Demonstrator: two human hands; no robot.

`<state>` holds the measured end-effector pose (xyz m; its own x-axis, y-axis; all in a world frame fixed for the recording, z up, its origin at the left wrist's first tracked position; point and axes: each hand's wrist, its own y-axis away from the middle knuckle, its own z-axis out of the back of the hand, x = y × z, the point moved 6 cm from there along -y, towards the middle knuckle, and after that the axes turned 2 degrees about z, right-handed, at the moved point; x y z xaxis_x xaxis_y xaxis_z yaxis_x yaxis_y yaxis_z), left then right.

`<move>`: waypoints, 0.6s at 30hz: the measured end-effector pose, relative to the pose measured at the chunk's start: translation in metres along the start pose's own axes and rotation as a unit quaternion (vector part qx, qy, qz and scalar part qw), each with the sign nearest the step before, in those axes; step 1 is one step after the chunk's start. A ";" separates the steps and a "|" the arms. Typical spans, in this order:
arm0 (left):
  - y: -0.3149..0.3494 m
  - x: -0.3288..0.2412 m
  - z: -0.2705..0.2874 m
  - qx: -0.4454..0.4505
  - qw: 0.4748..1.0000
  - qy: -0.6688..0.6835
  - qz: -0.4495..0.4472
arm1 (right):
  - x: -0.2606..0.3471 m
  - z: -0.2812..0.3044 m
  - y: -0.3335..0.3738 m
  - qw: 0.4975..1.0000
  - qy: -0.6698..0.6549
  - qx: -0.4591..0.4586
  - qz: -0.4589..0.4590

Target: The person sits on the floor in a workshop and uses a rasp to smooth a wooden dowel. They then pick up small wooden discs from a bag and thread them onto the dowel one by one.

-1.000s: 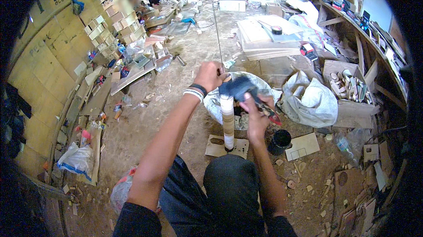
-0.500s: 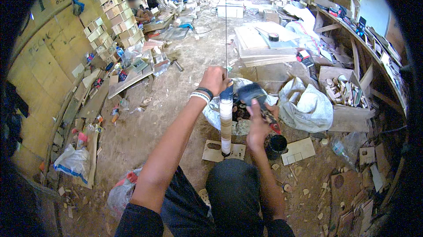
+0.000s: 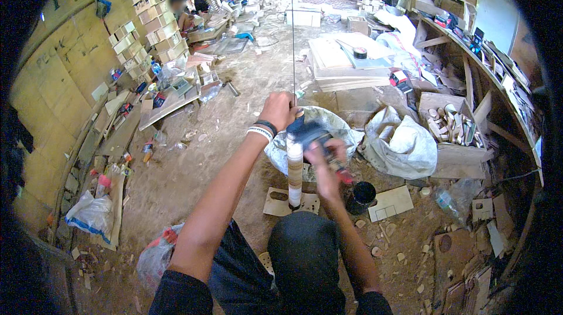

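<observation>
Head view: a brown earth floor (image 3: 202,121), littered with offcuts, stretches from the person's knees to the back of the workshop. Along the left runs a tall yellowish wall (image 3: 64,83), with piles of small wooden boxes (image 3: 153,13) leaning near it. Farther forward, right of centre, lies a stack of flat boards (image 3: 352,79). Nearer on the right are a crate (image 3: 460,155) full of wood pieces and a crumpled white sack (image 3: 404,148); an open sack (image 3: 345,130) spreads just beyond the hands.

Before the knees, in the middle, stands an upright column (image 3: 294,168) banded in white and tan, dark at its top, resting on a flat plate (image 3: 275,202). A thin rod (image 3: 294,39) rises from the column. The left hand (image 3: 278,111) has its fingers curled closed, gripping the rod right at the column's top. The right hand (image 3: 326,165) is closed around the handle of a broad dark brush (image 3: 311,134), whose blurred head overlaps the upper column; whether they touch is unclear. Near that hand sit a lined panel (image 3: 392,205) and a black pot (image 3: 362,195). Smallest are the wristbands (image 3: 261,130), black and white, on the left wrist.
</observation>
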<state>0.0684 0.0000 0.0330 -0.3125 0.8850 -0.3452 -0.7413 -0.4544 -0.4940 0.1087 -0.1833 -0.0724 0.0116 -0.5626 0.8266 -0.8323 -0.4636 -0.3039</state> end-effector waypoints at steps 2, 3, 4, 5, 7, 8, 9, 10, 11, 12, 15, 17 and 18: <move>0.001 0.001 0.002 0.000 1.000 0.024 0.013 | 0.002 -0.010 0.011 0.992 0.026 0.120 0.005; 0.002 0.002 0.004 0.004 0.999 0.034 0.021 | -0.003 -0.012 0.015 0.987 0.019 0.146 -0.057; 0.003 0.002 0.006 -0.004 0.999 0.031 0.021 | 0.005 -0.007 0.010 0.991 0.013 0.129 -0.020; 0.004 0.002 0.007 0.000 0.999 0.038 0.029 | 0.007 0.000 0.002 0.995 0.017 0.087 -0.040; 0.005 0.002 0.009 0.005 0.998 0.046 0.046 | 0.013 0.017 -0.018 0.999 -0.012 0.001 -0.037; 0.005 0.001 0.008 0.011 0.997 0.054 0.046 | 0.014 0.021 -0.027 0.999 -0.016 -0.022 -0.017; 0.004 -0.001 0.008 0.008 0.997 0.063 0.034 | 0.019 0.025 -0.033 0.998 -0.035 -0.022 0.056; 0.003 -0.001 0.007 0.010 0.997 0.066 0.034 | 0.010 0.026 -0.033 0.999 0.033 0.003 0.043; 0.003 0.000 0.005 0.016 0.997 0.071 0.036 | 0.003 0.023 -0.026 0.991 0.082 0.062 0.080; 0.002 0.001 0.004 0.009 0.997 0.064 0.036 | 0.002 0.019 -0.013 0.942 0.234 0.094 0.220; 0.003 0.009 0.000 0.000 0.998 0.058 0.034 | -0.051 0.036 0.052 0.919 0.286 0.228 0.150; 0.004 0.018 0.000 0.000 0.998 0.049 0.031 | -0.074 0.050 0.078 0.897 0.325 0.287 0.088; 0.005 0.021 -0.002 0.008 0.996 0.084 0.029 | -0.080 0.054 0.083 0.889 0.341 0.303 0.032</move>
<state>0.0593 0.0167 0.0220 -0.2518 0.8279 -0.5013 -0.7345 -0.5007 -0.4580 0.0685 -0.2138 -0.1892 -0.5357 -0.1517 0.8307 -0.3651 -0.8454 -0.3898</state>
